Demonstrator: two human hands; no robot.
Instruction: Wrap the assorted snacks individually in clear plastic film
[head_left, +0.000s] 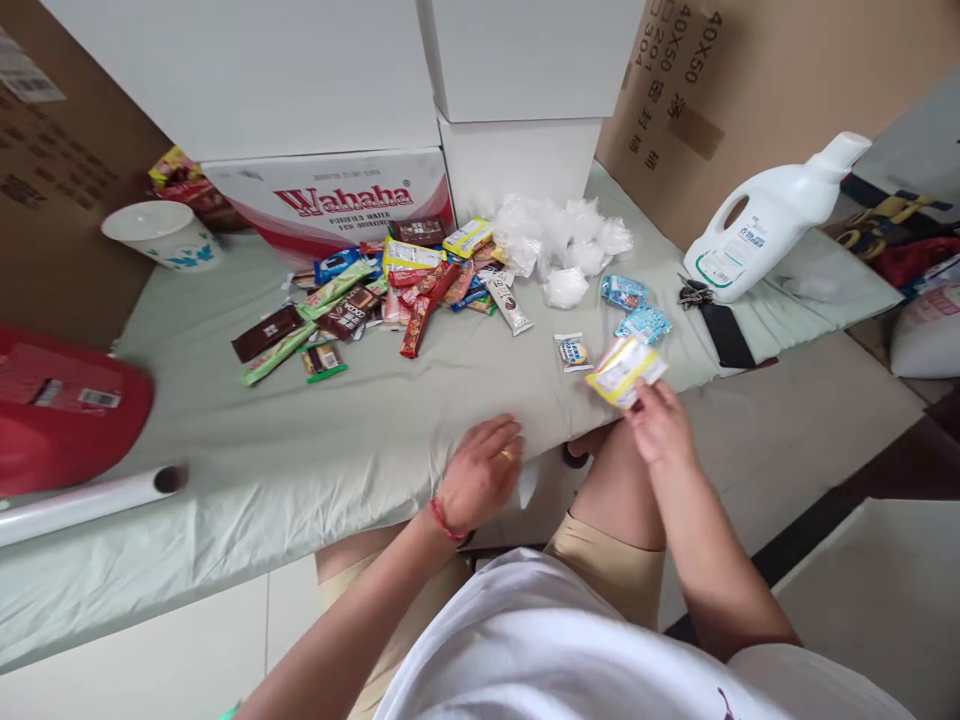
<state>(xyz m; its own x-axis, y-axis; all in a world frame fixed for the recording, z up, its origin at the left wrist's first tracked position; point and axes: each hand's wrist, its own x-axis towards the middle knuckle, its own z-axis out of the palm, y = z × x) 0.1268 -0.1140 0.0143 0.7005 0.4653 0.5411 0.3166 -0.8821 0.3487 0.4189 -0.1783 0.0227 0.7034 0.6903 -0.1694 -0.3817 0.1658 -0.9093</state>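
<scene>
Far left: red rounded plastic container (67, 420), plus silvery hollow tube (90, 505), lying lengthwise on the bench covered in pale green cloth (352, 430). Behind, white paper cup with blue print (161, 235), set well back, likely out of the hands' way. Then red-and-white printed cardboard box (337, 200), apparently a backstop for the mixed heap of colourful wrapped snack bars (427, 300). Left hand (480, 480) at the bench's near edge: fingers loosely bent, blurred, undersides hidden; cannot tell if gripping. Beyond, translucent white plastic-wrapped bundles (562, 245), bunched beside the bars. Nearer, small square white-and-blue packet (572, 352), lying flat. Flat yellow-and-white printed packet (619, 375) raised near the bench's edge, pinched by its near end in the fingers of the right hand (664, 425), probably to keep most of the print uncovered. Just beyond, two bright-blue crinkled packets (624, 291). Far right: flat black slab (729, 335) and white handled plastic bottle (757, 240), upright on its base, presumably against spilling.
</scene>
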